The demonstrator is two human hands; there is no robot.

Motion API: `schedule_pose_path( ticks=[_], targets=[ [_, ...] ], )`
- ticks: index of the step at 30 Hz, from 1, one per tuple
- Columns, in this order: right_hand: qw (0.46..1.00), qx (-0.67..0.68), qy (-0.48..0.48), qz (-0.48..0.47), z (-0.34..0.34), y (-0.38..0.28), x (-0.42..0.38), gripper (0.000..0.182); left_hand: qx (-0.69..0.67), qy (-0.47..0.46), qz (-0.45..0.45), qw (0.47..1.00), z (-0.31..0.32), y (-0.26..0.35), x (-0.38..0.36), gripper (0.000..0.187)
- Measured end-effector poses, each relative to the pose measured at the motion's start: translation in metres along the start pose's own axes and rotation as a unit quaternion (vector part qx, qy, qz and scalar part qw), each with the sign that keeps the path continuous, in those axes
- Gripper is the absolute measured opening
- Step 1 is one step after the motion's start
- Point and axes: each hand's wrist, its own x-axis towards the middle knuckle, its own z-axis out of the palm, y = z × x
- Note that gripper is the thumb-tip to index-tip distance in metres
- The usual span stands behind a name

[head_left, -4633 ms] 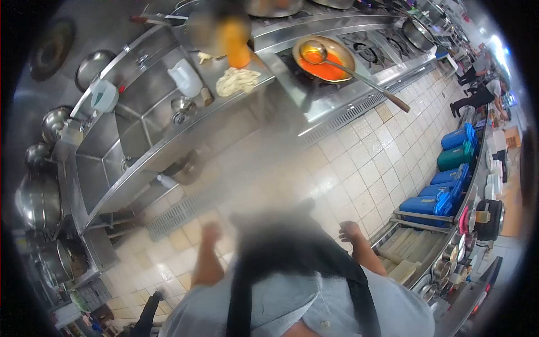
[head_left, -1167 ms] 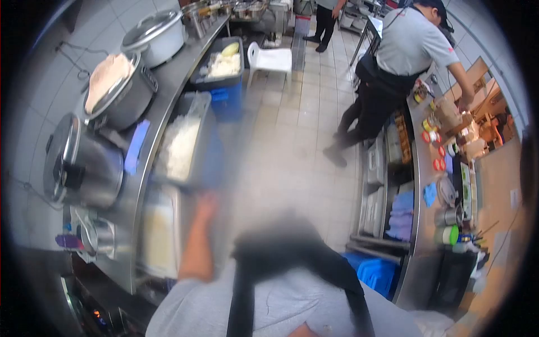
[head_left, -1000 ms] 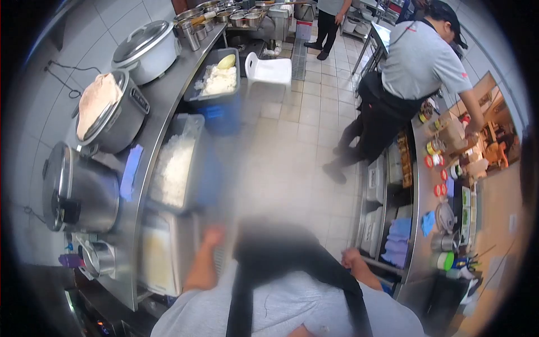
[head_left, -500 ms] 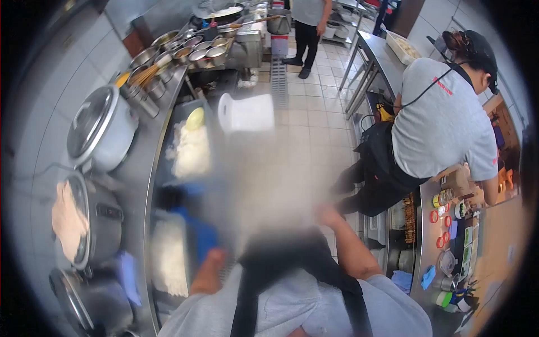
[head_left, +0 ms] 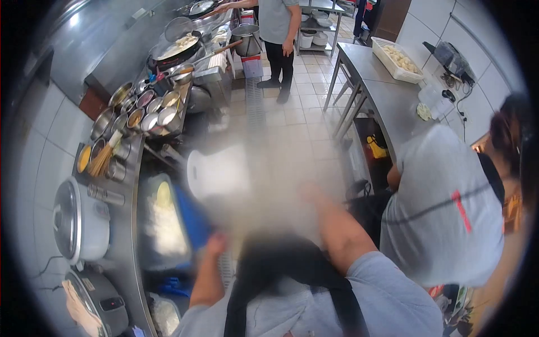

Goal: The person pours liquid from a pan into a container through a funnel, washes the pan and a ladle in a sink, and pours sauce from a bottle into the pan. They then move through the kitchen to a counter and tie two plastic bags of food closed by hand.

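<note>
The middle of the view is blurred by a whitish haze. My left hand is at the lower centre left, beside the blue edge of a tub; its fingers are smeared. Rice-like white food with a pale yellow-green round thing lies in the tub. My right hand reaches forward near the centre, its fingers lost in the haze. A white stool-like object stands ahead of my left hand. What either hand holds cannot be made out.
Rice cookers stand on the left counter, with metal bowls farther along. A wok sits on the stove. One person bends close at my right; another stands ahead. A steel table bears a white crate.
The view has shifted forward along the aisle. My right hand has risen in view. The person on the right appears nearer and lower, and the person ahead shows an arm stretched toward the stove.
</note>
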Motion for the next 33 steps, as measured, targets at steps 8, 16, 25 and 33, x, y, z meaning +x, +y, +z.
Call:
schedule_pose_path(
  ticks=[8,16,25,33],
  targets=[
    [0.989,0.108,0.097,0.011,-0.144,0.028,0.169,0.032,0.07,-0.164,-0.175,0.968,0.011,-0.01,-0.096,0.029],
    [0.988,0.087,0.122,0.048,-0.133,0.208,0.225,0.036,0.141,-0.219,-0.109,0.959,-0.051,0.051,0.182,0.035],
    [0.679,0.609,0.168,0.373,-0.144,0.275,0.098,0.024,0.144,-0.051,0.139,0.979,-0.027,0.284,0.682,0.045],
    [0.773,0.526,0.272,0.226,-0.343,0.335,0.256,0.031,0.003,-0.202,-0.055,0.978,0.069,0.591,0.769,0.05]
  ],
)
